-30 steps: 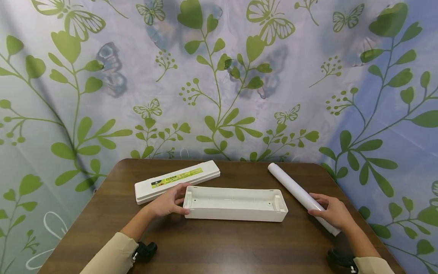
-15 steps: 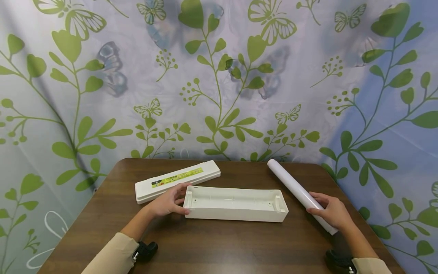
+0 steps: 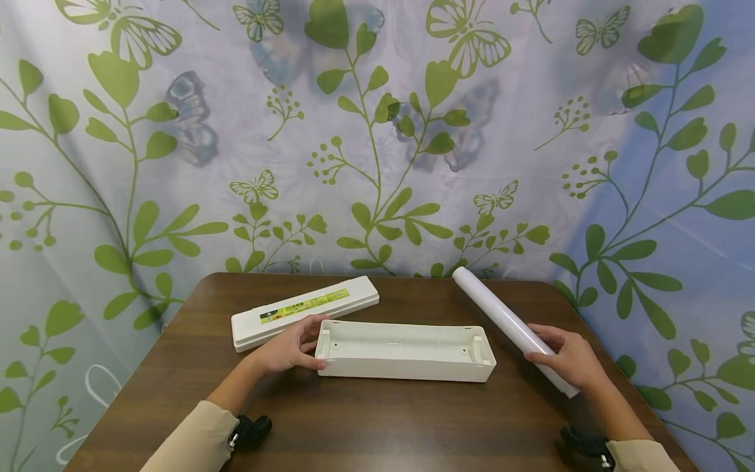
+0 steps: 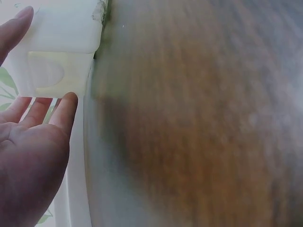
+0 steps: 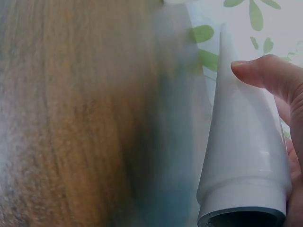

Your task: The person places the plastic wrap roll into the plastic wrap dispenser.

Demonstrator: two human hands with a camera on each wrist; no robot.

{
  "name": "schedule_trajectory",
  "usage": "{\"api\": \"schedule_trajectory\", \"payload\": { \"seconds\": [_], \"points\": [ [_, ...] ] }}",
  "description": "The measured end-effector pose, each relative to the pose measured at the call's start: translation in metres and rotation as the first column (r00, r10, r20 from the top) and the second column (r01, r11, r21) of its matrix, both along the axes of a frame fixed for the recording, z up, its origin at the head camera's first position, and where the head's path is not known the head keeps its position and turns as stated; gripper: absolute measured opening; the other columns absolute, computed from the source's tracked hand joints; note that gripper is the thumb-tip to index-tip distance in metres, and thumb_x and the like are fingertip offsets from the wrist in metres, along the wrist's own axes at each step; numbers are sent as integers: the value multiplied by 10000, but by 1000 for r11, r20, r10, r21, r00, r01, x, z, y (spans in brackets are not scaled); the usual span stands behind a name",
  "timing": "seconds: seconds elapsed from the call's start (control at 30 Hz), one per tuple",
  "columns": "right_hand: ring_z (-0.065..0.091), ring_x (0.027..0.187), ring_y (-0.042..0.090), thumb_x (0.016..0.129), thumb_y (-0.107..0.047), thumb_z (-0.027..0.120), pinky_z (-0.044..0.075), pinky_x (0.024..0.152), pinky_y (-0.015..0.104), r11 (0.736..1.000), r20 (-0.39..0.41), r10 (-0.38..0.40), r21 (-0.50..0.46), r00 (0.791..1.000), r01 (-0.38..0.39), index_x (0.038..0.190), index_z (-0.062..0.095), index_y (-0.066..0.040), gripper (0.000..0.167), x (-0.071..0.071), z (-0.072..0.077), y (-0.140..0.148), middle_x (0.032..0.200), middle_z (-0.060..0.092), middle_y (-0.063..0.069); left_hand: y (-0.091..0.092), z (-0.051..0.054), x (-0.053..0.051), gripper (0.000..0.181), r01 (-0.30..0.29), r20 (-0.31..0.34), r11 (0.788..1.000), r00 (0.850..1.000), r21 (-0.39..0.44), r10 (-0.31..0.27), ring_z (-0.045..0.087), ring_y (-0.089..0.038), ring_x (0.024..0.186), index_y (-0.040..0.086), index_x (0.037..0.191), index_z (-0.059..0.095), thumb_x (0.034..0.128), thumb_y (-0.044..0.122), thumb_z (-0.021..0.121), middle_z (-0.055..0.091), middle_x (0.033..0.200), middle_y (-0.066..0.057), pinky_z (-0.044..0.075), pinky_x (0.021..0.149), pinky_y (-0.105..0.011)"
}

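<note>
A long white open-topped cling film box point(image 3: 401, 368) sits on the table with its inside showing. My left hand point(image 3: 287, 347) holds its left end, thumb at the front corner and fingers at the back one. In the left wrist view, fingertips point(image 4: 69, 97) touch the edge of the box's end wall point(image 4: 61, 75). My right hand point(image 3: 571, 359) grips a glossy white roll of cling film point(image 3: 501, 314) near its lower end, and the roll slants up to the left. The right wrist view has the thumb lying along the roll point(image 5: 246, 146), whose hollow end faces the camera.
Behind my left hand lies a white lid point(image 3: 354, 298) with a yellow-green label, set at an angle. The brown wooden table point(image 3: 401, 426) ends at a patterned curtain point(image 3: 377, 144) at the back. A dark band with a camera is on each wrist.
My right hand has moved slightly left and away from me with the roll. The roll's far end has shifted left and up in the view. The left hand and the box have stayed put.
</note>
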State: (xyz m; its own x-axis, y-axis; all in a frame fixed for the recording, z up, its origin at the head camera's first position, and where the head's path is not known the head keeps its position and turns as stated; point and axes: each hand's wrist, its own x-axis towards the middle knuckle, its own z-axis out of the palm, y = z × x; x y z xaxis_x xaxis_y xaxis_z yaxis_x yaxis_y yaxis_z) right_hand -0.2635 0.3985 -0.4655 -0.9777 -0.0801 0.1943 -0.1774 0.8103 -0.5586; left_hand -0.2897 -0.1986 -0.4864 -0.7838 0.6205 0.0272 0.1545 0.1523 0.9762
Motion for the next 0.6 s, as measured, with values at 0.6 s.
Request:
{"api": "schedule_trajectory", "payload": {
  "seconds": [0.6],
  "points": [
    [651, 840, 81, 804, -294, 889, 515, 656, 268, 999, -22, 45, -29, 999, -46, 1335, 664, -94, 610, -5, 24, -25, 1138, 753, 148, -4, 1, -9, 979, 11, 3, 1000, 1000, -21, -11, 340, -425, 1488, -7, 1566, 240, 813, 62, 862, 360, 1580, -231, 449, 1143, -308]
  ]
}}
